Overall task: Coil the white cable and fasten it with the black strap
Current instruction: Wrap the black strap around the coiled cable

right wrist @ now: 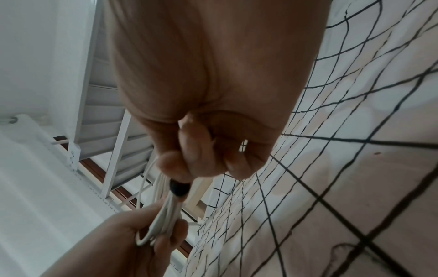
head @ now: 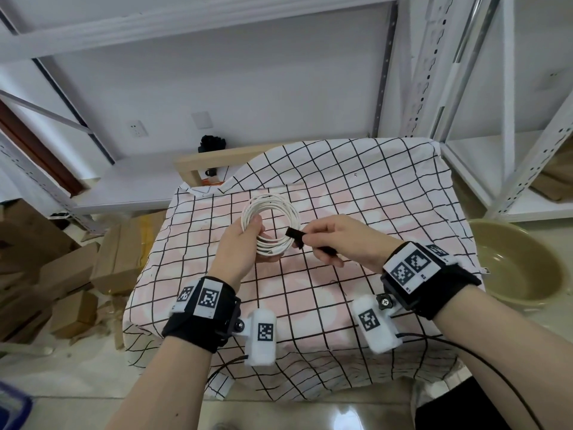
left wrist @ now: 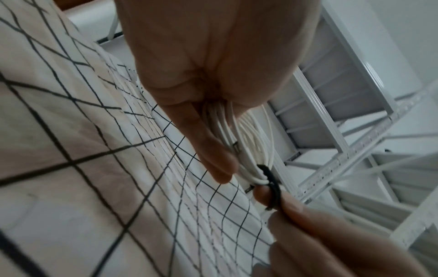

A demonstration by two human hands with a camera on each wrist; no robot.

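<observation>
We hold one white cable (head: 273, 225), wound into a single round coil of several turns, above the middle of the table (head: 356, 352) with its checked cloth, nearer the far edge than the near one. Our left hand (head: 245, 243) grips the coil's left side, thumb on top and fingers curled underneath, the strands bunched in the palm (left wrist: 220, 121). Our right hand (head: 338, 240) pinches the one black strap (head: 296, 235) between thumb and forefinger at the coil's right side; the strap loops around the bundled strands (left wrist: 270, 180) and touches them (right wrist: 179, 189). The other right fingers curl loosely inward. Off the table's right edge sits one tan basin (head: 511, 265) on the floor, and cardboard boxes (head: 117, 259) lie off the left edge.
</observation>
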